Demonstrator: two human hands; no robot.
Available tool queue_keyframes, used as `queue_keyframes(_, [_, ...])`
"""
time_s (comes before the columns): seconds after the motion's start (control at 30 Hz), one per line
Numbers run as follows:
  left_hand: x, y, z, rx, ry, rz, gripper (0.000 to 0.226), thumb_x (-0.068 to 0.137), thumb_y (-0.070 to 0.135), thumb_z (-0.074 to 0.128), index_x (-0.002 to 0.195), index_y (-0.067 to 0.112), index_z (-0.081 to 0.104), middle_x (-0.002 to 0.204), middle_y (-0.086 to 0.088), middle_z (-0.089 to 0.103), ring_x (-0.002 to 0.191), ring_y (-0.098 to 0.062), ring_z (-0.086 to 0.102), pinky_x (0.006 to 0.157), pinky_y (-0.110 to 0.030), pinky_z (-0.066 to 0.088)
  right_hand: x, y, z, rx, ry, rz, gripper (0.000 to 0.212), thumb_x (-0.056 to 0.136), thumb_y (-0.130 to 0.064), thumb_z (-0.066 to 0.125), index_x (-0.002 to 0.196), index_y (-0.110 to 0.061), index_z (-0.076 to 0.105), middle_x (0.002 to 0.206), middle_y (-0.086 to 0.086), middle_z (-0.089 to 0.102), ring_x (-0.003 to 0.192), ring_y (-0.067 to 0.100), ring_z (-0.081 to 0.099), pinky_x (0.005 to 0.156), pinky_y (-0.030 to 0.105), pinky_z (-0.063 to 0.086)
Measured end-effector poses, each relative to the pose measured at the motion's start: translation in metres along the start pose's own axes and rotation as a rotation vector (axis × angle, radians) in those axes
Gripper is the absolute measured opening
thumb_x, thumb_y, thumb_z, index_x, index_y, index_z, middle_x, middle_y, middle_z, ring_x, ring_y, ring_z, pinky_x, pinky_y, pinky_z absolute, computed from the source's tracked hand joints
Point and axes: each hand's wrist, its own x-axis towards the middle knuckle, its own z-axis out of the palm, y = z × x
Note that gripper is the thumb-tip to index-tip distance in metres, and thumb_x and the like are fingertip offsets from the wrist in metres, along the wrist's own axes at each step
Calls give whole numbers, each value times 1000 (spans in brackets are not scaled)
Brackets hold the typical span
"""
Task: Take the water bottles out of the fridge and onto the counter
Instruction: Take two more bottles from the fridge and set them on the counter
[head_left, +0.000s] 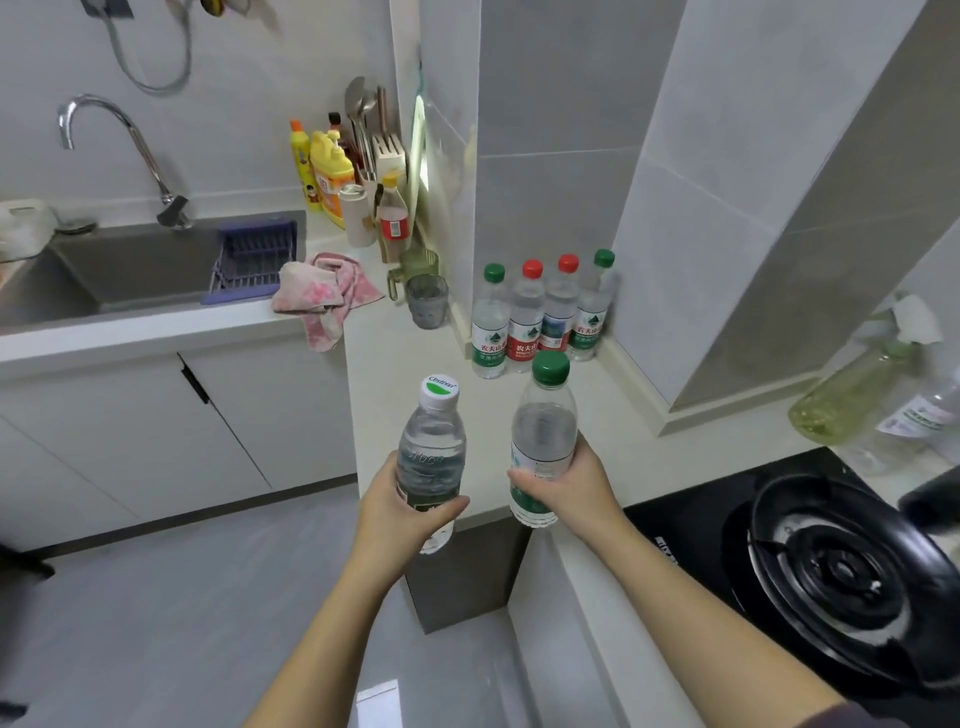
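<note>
Both grips are full. The left grip (400, 499) curls around the lower half of a clear plastic water bottle with a white cap marked in green (431, 457). The right grip (571, 488) curls around the label of a clear plastic water bottle with a dark green cap (543, 441). The two bottles are upright, side by side but apart. They are held in the air at the near corner of the pale tabletop (395, 358), not yet set down. The fridge is out of view.

Take the hands as the clock's centre. At twelve to one o'clock, a row of four clear plastic water bottles (540, 317), capped green, red, red, green, stands in the tiled wall corner. At eleven o'clock is a grey ribbed glass tumbler (427, 301). At ten o'clock a pink cloth (322, 296) hangs over the tabletop edge. At four o'clock is a black gas hob (831, 566).

Several things could go wrong from here. The white-capped bottle's base appears to hang past the tabletop corner, above the floor, so letting go early would drop it. Pushing the pair too far toward twelve could topple the standing row, whose bottles are packed close together. Chilled bottles may be damp and could slide in the fingers. A swing toward eleven could clip the tumbler.
</note>
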Motion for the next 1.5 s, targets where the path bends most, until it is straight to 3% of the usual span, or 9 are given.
queue_keyframes(0.13, [35, -1, 23, 35, -3, 6, 63, 62, 24, 91, 100, 52, 49, 93, 43, 61, 88, 18, 59, 65, 2, 42, 30, 9, -12, -43, 53, 19, 57, 65, -20, 90, 110, -30, 56, 105, -15, 66, 97, -2, 63, 80, 18, 50])
queue_keyframes(0.23, [64, -6, 38, 30, -14, -14, 68, 63, 25, 88, 99, 63, 45, 95, 40, 61, 88, 15, 60, 64, -1, 44, 55, 19, -21, -57, 89, 80, 59, 64, -20, 90, 113, -24, 58, 105, -9, 69, 97, 8, 67, 83, 27, 54])
queue_keyframes(0.5, [139, -27, 86, 4, -92, -57, 62, 66, 15, 86, 103, 46, 48, 98, 33, 63, 88, 10, 61, 65, -2, 43, 130, 35, -24, -83, 150, 165, 62, 64, -11, 90, 118, -10, 59, 113, 8, 68, 104, 23, 66, 93, 42, 54])
queue_keyframes(0.97, [187, -49, 106, -23, -152, -38, 68, 68, 14, 87, 112, 49, 48, 107, 29, 64, 97, 7, 63, 73, -5, 46, 176, 60, -16, -29, 173, 185, 58, 65, -7, 88, 116, -11, 60, 111, 7, 69, 104, 22, 66, 94, 46, 54])
queue_keyframes(1.1, [187, -59, 97, 66, -220, -23, 68, 66, 20, 88, 113, 49, 48, 113, 19, 63, 103, 3, 61, 83, -16, 49, 172, 75, -16, -57, 150, 210, 59, 66, -8, 88, 116, -11, 57, 115, 9, 66, 104, 21, 66, 93, 46, 54])
queue_keyframes(1.17, [184, -67, 92, 116, -220, -15, 64, 67, 19, 88, 117, 38, 52, 117, 12, 62, 107, -5, 60, 89, -25, 49, 169, 85, -14, -129, 168, 246, 57, 66, -13, 89, 112, -14, 57, 115, 9, 64, 103, 21, 64, 89, 41, 55])
queue_keyframes(1.23, [184, -73, 91, 148, -205, -9, 63, 67, 19, 89, 118, 34, 54, 115, 11, 62, 107, -5, 60, 88, -20, 47, 166, 94, -11, -199, 201, 250, 51, 68, -20, 89, 107, -23, 57, 110, 2, 63, 97, 16, 63, 78, 29, 52])
queue_keyframes(1.33, [194, -72, 100, 166, -225, -4, 62, 66, 22, 89, 114, 40, 55, 110, 15, 62, 105, -2, 58, 82, -12, 45, 167, 101, -11, -254, 267, 235, 44, 72, -26, 86, 104, -28, 57, 104, -3, 62, 90, 13, 61, 71, 28, 48])
queue_keyframes(1.5, [218, -63, 136, 168, -256, 30, 60, 66, 28, 89, 116, 34, 56, 104, 17, 58, 101, -7, 56, 87, -30, 50, 184, 111, -28, -247, 333, 246, 44, 83, -19, 78, 123, -20, 59, 115, -2, 63, 89, 16, 60, 69, 21, 44])
